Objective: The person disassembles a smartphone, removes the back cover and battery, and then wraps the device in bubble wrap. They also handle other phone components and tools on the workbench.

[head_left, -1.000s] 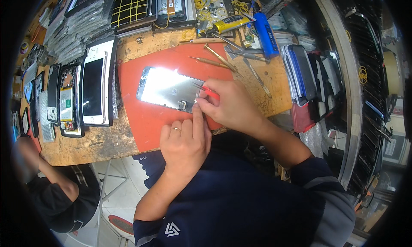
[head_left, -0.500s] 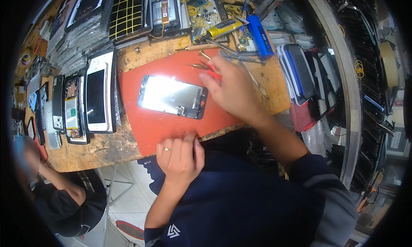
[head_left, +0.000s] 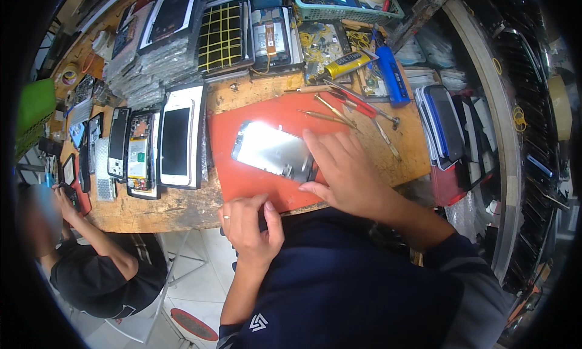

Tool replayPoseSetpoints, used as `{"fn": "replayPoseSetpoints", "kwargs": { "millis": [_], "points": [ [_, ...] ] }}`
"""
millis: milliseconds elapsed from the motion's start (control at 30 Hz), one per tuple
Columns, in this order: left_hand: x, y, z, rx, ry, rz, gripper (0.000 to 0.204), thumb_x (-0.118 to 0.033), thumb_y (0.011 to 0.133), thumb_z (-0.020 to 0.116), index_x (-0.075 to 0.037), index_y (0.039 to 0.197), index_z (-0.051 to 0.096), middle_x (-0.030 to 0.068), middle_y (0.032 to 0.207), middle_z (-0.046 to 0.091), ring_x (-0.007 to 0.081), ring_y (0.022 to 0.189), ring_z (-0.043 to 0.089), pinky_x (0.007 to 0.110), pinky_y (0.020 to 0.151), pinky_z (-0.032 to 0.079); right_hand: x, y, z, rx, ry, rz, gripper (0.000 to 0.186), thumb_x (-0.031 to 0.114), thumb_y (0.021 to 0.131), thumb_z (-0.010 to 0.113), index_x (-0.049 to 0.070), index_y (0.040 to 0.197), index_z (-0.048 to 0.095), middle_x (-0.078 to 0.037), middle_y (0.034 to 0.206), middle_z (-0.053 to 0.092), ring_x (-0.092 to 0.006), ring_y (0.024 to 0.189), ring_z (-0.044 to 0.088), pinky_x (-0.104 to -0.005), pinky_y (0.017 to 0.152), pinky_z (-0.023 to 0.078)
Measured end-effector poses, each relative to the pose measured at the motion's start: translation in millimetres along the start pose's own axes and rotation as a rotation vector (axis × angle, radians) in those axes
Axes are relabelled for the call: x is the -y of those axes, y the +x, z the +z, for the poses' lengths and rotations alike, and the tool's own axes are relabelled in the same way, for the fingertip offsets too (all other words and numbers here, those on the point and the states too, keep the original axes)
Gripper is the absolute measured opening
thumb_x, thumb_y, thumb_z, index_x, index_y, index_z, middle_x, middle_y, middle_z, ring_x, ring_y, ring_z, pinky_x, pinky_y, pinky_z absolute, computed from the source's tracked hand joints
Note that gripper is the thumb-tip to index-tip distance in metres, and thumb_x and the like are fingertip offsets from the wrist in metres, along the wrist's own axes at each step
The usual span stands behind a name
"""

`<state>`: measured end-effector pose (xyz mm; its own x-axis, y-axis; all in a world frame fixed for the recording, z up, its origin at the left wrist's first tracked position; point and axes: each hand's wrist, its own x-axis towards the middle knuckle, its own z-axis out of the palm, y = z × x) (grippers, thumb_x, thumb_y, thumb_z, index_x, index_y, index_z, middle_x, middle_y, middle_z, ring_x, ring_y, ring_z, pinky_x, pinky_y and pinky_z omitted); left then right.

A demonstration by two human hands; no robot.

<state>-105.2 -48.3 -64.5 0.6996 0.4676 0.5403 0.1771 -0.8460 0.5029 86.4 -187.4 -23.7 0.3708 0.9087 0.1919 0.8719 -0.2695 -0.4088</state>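
Centrally placed, a little left of mid-frame: one phone screen panel (head_left: pixel 270 152), bright silvery side uppermost, flat on a red mat (head_left: pixel 231 178). Right grip (head_left: pixel 345 170), right of centre: spread, thumb and fingers well apart, astride the panel's right end; fingertips by the upper corner, thumb by the lower; firm contact impossible to tell. Left grip (head_left: pixel 250 225), lower centre: loosely curled, thumb parted from fingers, at the mat's near edge, below the panel and apart from it. Upper right of centre, beyond the panel: red tweezers (head_left: pixel 362 108) and two slim brass-coloured tools (head_left: pixel 327 117). Farther up: yellow tube (head_left: pixel 348 64), blue cylinder (head_left: pixel 393 76). Left of the mat: white-framed phone (head_left: pixel 177 143), dark screen uppermost. Underneath: worn wooden table (head_left: pixel 163 212).
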Motion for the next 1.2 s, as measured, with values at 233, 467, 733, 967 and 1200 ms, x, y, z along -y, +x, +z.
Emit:
{"fn": "replayPoseSetpoints", "kwargs": {
  "millis": [233, 467, 733, 967, 1200],
  "points": [
    [5.5, 8.3, -6.3, -0.064, -0.038, -0.068, 0.016, 0.001, 0.089, 0.067, 0.0, 0.104, 0.07, 0.0137, 0.09, 0.067, 0.0317, 0.08, 0.06, 0.042, 0.074, 0.046, 13.9, -0.5, -1.0, -0.03, 0.081, 0.057, 0.08, 0.018, 0.079, 0.089, -0.008, 0.144, 0.05, -0.02, 0.122, 0.054, -0.0376, 0.113, 0.054, -0.0468, 0.098, 0.046],
    [8.9, -5.7, -7.6, -0.017, -0.076, -0.198, 0.013, 0.003, 0.091, 0.067, 0.001, 0.104, 0.07, 0.0153, 0.092, 0.069, 0.0324, 0.083, 0.063, 0.042, 0.075, 0.049, 7.9, -8.9, 19.2, -0.019, 0.491, 0.172, 0.04, 0.01, 0.097, 0.072, -0.003, 0.131, 0.056, -0.019, 0.108, 0.067, -0.0316, 0.096, 0.07, -0.0447, 0.086, 0.056],
    [6.2, -6.6, -12.7, 0.133, -0.802, -0.744, 0.039, -0.016, 0.111, 0.058, 0.004, 0.145, 0.055, 0.0126, 0.115, 0.072, 0.0185, 0.098, 0.069, 0.032, 0.086, 0.059, 6.4, -4.6, 25.8, -0.075, 1.439, 0.365, 0.025, 0.003, 0.105, 0.06, -0.003, 0.129, 0.059, -0.013, 0.11, 0.074, -0.014, 0.096, 0.071, -0.0308, 0.079, 0.059],
    [28.8, 28.4, 31.3, 0.212, -1.246, -0.698, 0.037, -0.016, 0.106, 0.066, 0.002, 0.137, 0.054, 0.0111, 0.119, 0.068, 0.0179, 0.106, 0.068, 0.03, 0.08, 0.057, 12.4, -67.8, 13.0, -0.52, 0.87, 0.314, 0.032, 0.022, 0.099, 0.072, -0.001, 0.12, 0.064, -0.015, 0.094, 0.077, -0.0223, 0.084, 0.074, -0.0384, 0.076, 0.057],
    [31.7, 53.7, 47.4, 0.36, -0.978, -0.59, 0.027, -0.018, 0.108, 0.065, 0.003, 0.125, 0.058, 0.0096, 0.105, 0.068, 0.0142, 0.087, 0.068, 0.027, 0.068, 0.057, -64.3, -305.3, -66.2, -0.476, -0.703, 1.412, 0.058, 0.032, 0.095, 0.07, 0.008, 0.146, 0.057, -0.02, 0.14, 0.066, -0.0395, 0.13, 0.062, -0.0529, 0.11, 0.048]
  ]
}}
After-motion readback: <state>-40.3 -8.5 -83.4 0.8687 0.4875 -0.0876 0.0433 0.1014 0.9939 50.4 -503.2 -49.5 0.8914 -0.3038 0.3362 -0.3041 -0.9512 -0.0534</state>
